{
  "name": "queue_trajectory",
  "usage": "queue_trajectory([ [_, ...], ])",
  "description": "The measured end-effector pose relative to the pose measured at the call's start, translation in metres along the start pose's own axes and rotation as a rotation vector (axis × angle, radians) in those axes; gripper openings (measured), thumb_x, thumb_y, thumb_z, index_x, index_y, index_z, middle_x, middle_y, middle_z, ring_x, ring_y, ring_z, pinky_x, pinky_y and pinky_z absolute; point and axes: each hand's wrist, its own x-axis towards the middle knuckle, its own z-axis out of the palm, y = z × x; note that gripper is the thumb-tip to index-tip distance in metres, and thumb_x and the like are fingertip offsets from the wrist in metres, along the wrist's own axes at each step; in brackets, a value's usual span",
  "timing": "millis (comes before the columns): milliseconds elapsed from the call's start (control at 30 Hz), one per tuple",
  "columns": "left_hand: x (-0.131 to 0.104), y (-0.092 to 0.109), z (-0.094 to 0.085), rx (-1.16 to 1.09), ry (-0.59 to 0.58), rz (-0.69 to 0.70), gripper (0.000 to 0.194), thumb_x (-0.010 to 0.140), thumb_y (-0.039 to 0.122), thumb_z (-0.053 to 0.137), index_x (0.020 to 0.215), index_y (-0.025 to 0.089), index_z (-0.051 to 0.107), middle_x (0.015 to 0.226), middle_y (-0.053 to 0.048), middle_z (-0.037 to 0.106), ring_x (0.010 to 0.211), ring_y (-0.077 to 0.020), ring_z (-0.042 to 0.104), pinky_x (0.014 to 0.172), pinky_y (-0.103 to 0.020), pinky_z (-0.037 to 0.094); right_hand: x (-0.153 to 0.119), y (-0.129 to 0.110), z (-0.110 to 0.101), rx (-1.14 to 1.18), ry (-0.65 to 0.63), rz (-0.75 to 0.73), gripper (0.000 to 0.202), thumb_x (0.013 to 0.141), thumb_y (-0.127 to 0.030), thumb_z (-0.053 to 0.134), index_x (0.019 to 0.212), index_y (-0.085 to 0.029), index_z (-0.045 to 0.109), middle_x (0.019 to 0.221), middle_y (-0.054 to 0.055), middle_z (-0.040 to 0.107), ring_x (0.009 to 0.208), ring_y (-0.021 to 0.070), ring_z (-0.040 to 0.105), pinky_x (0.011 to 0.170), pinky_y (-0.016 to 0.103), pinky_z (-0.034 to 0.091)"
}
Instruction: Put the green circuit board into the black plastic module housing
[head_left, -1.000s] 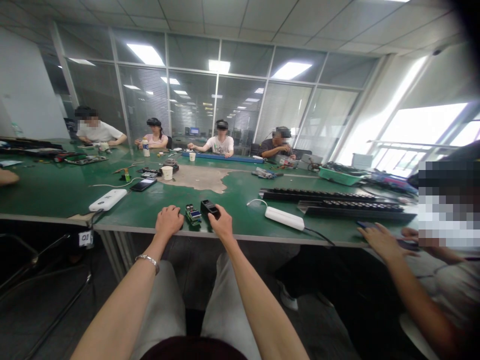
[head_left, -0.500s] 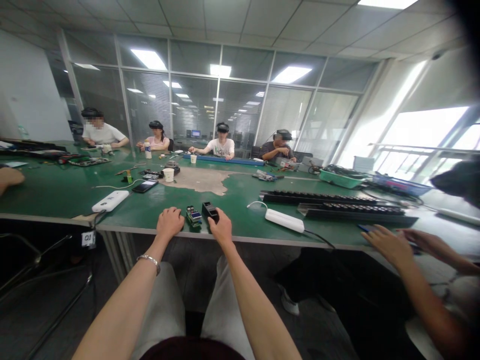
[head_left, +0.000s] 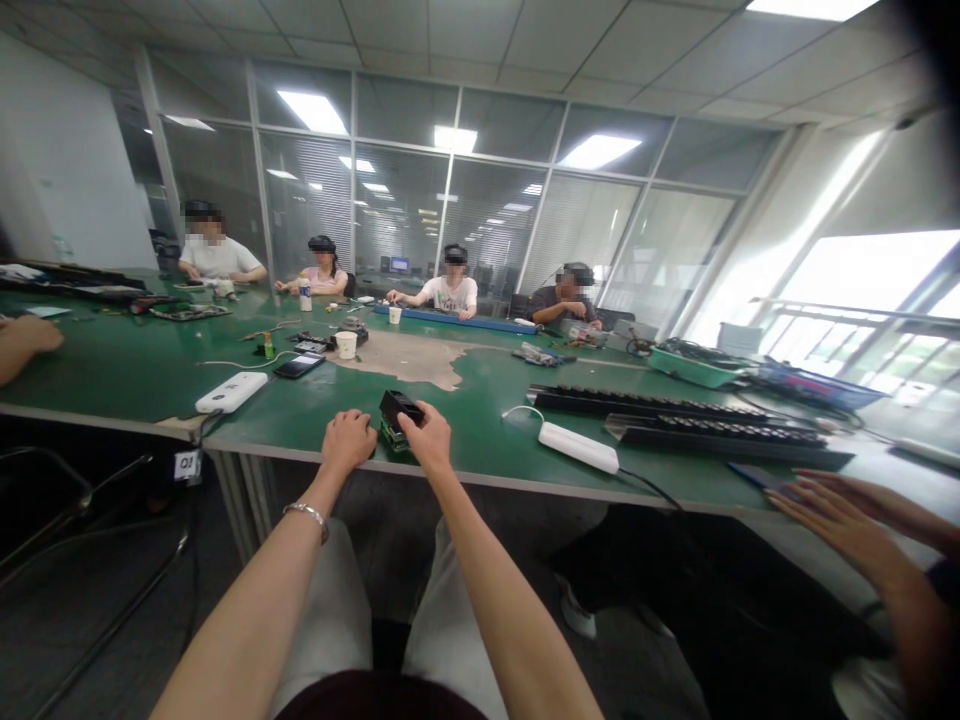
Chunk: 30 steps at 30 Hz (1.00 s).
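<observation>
My right hand point(head_left: 430, 438) grips a small black plastic case point(head_left: 400, 405) between thumb and fingers. The case is tilted directly above a green circuit board point(head_left: 394, 440), whose upper face it mostly covers. Whether the two touch I cannot tell. Just left of the board, my left hand point(head_left: 349, 438) rests at the front edge of the green table point(head_left: 480, 440), its fingers curled down. What lies under those fingers, if anything, is hidden.
A white power strip point(head_left: 232, 392) and a phone point(head_left: 299, 365) lie to the left, with a paper cup point(head_left: 346, 345) beyond. On the right are another white strip point(head_left: 577, 447), long black rails point(head_left: 712, 430) and a co-worker's hands point(head_left: 847, 510). Several people sit opposite.
My right hand has brought the black case left, from beside the circuit board to over it. My left hand stays beside the board. The view has shifted slightly.
</observation>
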Motion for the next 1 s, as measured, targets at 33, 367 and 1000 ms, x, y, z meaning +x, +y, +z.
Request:
queue_trajectory([
  [33, 0.0, 0.0, 0.0, -0.002, 0.003, -0.001, 0.036, 0.091, 0.032, 0.045, 0.118, 0.023, 0.066, 0.123, -0.01, 0.062, 0.114, -0.0283, 0.051, 0.097, -0.04, 0.039, -0.001, -0.004, 0.0, -0.019, -0.008, -0.012, 0.046, 0.076, -0.038, 0.07, 0.117, -0.017, 0.067, 0.11, 0.009, 0.072, 0.101, 0.023, 0.068, 0.092, 0.033, 0.052],
  [367, -0.002, 0.001, -0.001, 0.004, 0.023, 0.004, 0.034, 0.09, 0.03, 0.045, 0.114, 0.023, 0.067, 0.121, -0.01, 0.062, 0.111, -0.0284, 0.052, 0.095, -0.04, 0.039, -0.02, -0.016, 0.0, -0.141, -0.055, -0.148, 0.043, 0.077, -0.028, 0.068, 0.118, -0.017, 0.064, 0.113, 0.012, 0.07, 0.109, 0.0266, 0.065, 0.098, 0.037, 0.047],
  [1000, -0.001, 0.003, -0.005, 0.012, -0.015, -0.005, 0.036, 0.091, 0.031, 0.045, 0.12, 0.023, 0.065, 0.125, -0.01, 0.061, 0.115, -0.0277, 0.05, 0.097, -0.04, 0.039, -0.025, -0.003, -0.001, -0.029, -0.003, -0.16, 0.049, 0.079, -0.034, 0.067, 0.125, -0.019, 0.062, 0.12, 0.009, 0.068, 0.113, 0.024, 0.063, 0.101, 0.036, 0.047],
])
